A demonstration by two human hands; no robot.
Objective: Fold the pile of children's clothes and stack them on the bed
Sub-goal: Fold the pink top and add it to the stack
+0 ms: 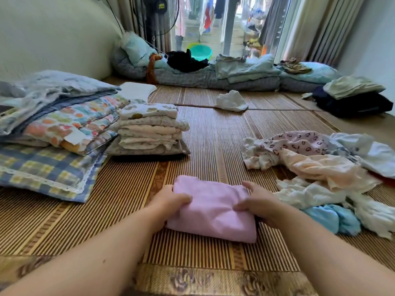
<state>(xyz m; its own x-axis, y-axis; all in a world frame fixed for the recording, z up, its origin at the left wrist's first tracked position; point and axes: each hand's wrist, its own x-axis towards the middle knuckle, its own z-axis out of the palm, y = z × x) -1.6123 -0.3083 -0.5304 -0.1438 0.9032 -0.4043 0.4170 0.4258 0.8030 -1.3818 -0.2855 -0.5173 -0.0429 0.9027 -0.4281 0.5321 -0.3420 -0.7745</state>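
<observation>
– Holding what, seen from the head camera?
– Both the left hand [168,199] and the right hand [256,204] grip the folded pink garment [211,212], each curled round 1 of its 2 side edges. It lies on the mat [213,135] between them.
– Which step?
– The fold looks finished, I judge. Next it wants lifting flat, so the folds hold, onto the stack [149,129] ahead and left of the grip. The unfolded pile [320,167] lies to its right.
</observation>
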